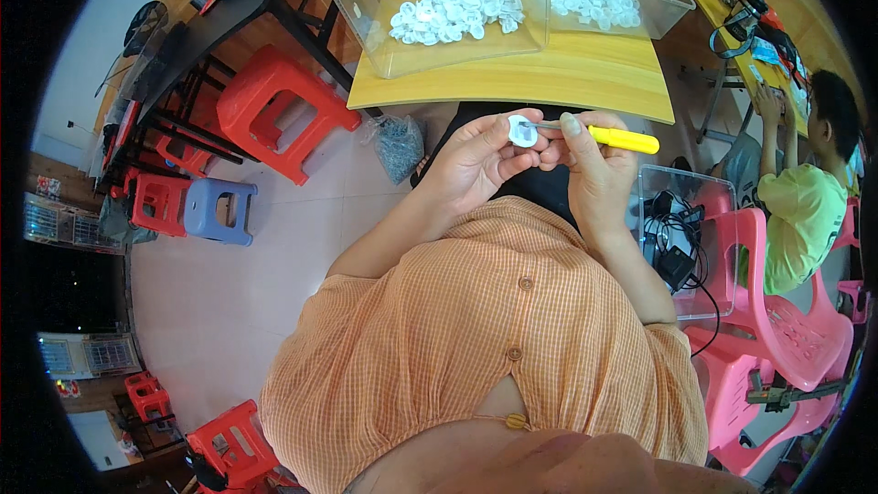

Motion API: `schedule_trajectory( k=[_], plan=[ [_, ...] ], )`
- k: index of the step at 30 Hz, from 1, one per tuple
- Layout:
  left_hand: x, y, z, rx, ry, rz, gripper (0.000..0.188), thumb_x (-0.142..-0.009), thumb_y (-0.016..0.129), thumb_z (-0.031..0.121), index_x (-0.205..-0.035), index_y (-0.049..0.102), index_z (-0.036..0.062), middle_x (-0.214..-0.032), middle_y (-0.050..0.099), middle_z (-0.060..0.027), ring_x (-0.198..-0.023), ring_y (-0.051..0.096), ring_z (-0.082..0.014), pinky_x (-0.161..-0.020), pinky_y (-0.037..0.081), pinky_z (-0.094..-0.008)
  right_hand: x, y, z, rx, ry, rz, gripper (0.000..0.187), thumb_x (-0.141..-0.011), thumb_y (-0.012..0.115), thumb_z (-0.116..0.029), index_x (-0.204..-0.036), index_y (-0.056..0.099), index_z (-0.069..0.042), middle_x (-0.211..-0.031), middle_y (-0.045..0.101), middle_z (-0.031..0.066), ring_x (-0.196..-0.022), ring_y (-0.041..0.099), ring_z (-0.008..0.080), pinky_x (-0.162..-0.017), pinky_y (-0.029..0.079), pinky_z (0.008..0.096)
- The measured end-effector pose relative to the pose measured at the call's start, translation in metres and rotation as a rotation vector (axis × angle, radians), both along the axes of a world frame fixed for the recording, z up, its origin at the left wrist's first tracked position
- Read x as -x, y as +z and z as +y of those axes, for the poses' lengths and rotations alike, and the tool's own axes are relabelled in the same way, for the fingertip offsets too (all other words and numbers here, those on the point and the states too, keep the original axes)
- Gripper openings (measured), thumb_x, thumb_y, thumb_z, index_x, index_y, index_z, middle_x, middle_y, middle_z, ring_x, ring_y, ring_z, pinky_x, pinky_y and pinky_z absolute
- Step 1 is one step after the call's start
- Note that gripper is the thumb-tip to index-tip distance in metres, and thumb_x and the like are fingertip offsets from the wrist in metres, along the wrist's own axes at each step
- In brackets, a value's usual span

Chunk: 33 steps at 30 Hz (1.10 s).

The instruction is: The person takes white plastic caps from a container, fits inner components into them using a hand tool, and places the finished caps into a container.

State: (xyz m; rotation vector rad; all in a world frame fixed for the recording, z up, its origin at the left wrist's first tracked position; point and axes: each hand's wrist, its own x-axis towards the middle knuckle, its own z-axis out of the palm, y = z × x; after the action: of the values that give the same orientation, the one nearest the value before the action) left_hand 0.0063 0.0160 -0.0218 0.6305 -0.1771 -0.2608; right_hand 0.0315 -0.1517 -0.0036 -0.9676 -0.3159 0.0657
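Observation:
Between the thumb and fingers of my left hand [480, 154] is a small round white plastic part [523, 131], its hollow side showing. My right hand [596, 165] is closed around a screwdriver with a yellow handle [626, 139]. Its metal shaft points left, and the tip meets the white part; the exact point of contact is too small to make out. Both hands are held close together in front of my body, just off the near edge of the yellow table [512, 82].
On the table, clear plastic bins [402, 59] hold piles of similar white parts [457, 11]. A bag of small dark pieces [400, 148] lies on the floor beside a red stool [274, 110]. At right stand a clear box of cables [677, 247], pink chairs [796, 329] and a seated person [805, 210].

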Motion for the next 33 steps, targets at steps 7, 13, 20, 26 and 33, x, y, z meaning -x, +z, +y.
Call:
schedule_trajectory(
  k=[7,13,20,26,33],
  plan=[
    [-0.001,0.000,0.001,0.043,-0.050,-0.011,0.042,-0.099,0.046,0.023,-0.129,0.044,-0.0066,-0.107,0.064,-0.0199,-0.095,0.066,-0.0221,-0.082,0.057,-0.0269,-0.001,-0.004,0.001,-0.017,0.019,0.028,0.011,-0.091,0.061,-0.007,-0.095,0.056,0.001,-0.081,0.067,0.0142,-0.062,0.064,0.0136,-0.056,0.054,0.0250],
    [-0.003,0.001,0.000,0.040,-0.004,-0.055,0.039,-0.100,0.044,0.020,-0.130,0.044,-0.0049,-0.107,0.063,-0.0215,-0.096,0.066,-0.0240,-0.084,0.057,-0.0289,-0.005,-0.003,0.000,-0.054,0.039,0.032,0.012,-0.091,0.061,-0.008,-0.097,0.055,0.001,-0.083,0.067,0.0150,-0.066,0.066,0.0156,-0.059,0.056,0.0263],
    [-0.003,0.002,0.002,0.053,0.011,0.041,0.039,-0.099,0.048,0.022,-0.127,0.048,-0.0040,-0.113,0.060,-0.0183,-0.096,0.065,-0.0211,-0.086,0.056,-0.0263,-0.014,-0.011,-0.006,-0.017,-0.023,-0.125,0.014,-0.091,0.062,-0.008,-0.098,0.055,0.001,-0.090,0.067,0.0183,-0.073,0.068,0.0194,-0.066,0.058,0.0296],
    [-0.003,0.005,0.005,0.087,0.001,0.037,0.039,-0.098,0.049,0.019,-0.129,0.047,-0.0043,-0.115,0.060,-0.0168,-0.096,0.065,-0.0196,-0.087,0.055,-0.0257,-0.016,-0.009,-0.008,0.007,0.029,-0.151,0.015,-0.090,0.062,-0.008,-0.099,0.055,0.002,-0.092,0.067,0.0187,-0.075,0.068,0.0200,-0.069,0.059,0.0307],
    [0.000,0.008,0.007,-0.013,0.036,-0.045,0.039,-0.093,0.057,0.008,-0.129,0.049,-0.0040,-0.118,0.060,-0.0156,-0.100,0.064,-0.0185,-0.088,0.054,-0.0249,-0.016,-0.011,-0.008,-0.018,0.069,-0.179,0.016,-0.090,0.062,-0.008,-0.100,0.054,0.002,-0.094,0.067,0.0192,-0.076,0.069,0.0212,-0.071,0.059,0.0323]
  ],
)
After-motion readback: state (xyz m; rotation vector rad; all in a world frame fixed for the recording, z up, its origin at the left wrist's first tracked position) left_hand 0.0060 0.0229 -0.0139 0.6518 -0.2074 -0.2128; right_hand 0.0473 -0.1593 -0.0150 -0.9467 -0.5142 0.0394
